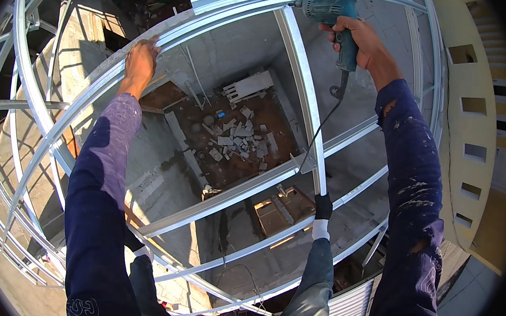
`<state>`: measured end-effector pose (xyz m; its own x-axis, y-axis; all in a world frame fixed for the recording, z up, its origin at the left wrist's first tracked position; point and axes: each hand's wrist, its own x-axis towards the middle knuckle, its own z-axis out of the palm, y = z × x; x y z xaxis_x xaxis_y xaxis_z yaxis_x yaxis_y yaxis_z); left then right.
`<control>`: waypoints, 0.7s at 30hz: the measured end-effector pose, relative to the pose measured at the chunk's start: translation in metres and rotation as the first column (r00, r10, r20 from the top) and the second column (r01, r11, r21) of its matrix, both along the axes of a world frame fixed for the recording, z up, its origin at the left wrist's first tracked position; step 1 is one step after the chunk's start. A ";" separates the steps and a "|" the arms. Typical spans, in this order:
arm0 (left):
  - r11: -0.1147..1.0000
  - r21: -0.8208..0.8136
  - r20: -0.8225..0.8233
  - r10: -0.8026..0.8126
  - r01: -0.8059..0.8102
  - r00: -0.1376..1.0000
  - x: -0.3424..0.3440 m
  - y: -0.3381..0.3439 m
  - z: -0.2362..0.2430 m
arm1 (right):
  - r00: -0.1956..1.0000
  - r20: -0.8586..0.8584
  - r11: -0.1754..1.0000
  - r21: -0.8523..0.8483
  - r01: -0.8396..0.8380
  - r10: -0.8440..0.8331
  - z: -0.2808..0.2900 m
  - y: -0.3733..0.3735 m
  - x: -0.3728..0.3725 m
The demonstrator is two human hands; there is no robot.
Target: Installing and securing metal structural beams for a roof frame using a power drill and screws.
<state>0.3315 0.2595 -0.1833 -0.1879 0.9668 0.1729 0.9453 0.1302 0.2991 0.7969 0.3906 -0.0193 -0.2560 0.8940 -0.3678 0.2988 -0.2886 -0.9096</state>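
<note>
Drill (331,9), teal and dark, lies at the right-hand stretch of the long channel (216,23), a bright metal member that serves as reference for all places below. Chuck faces left along the long channel, near the point where a crossbeam (301,84) meets it; contact between bit and metal cannot be told. Right hand (364,40) is clamped around the drill's grip, just below the long channel. Left hand (141,61) is well apart from it, fingers laid on the long channel farther left; whether it grips or merely presses cannot be told. Both sleeves (410,184) are dark blue; the right one is torn and spotted with pale marks. Power cord (327,119) hangs from the drill, down and away from the long channel, passing over the crossbeam. Dark shoe (323,206) stands at the crossbeam's lower end, well below the long channel. Second beam (218,211) runs obliquely across the crossbeam, also below the long channel. Through the gaps beneath the long channel: broken pale rubble (239,139) on brown ground, far down. Pale yellow wall (463,164) with square openings stands to the right of the long channel.
</note>
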 end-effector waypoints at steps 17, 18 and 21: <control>0.999 -0.008 -0.014 -0.039 0.039 0.999 -0.004 -0.003 0.000 | 0.873 0.372 0.945 -0.039 -0.326 0.317 0.008 0.043 0.007; 0.999 0.006 -0.016 -0.046 0.046 0.999 -0.003 -0.004 0.000 | 0.873 0.373 0.945 -0.039 -0.325 0.316 0.006 0.047 0.010; 0.998 0.026 -0.025 -0.056 0.056 0.998 -0.002 -0.003 0.005 | 0.898 0.352 0.965 -0.085 -0.248 0.262 0.004 0.052 0.015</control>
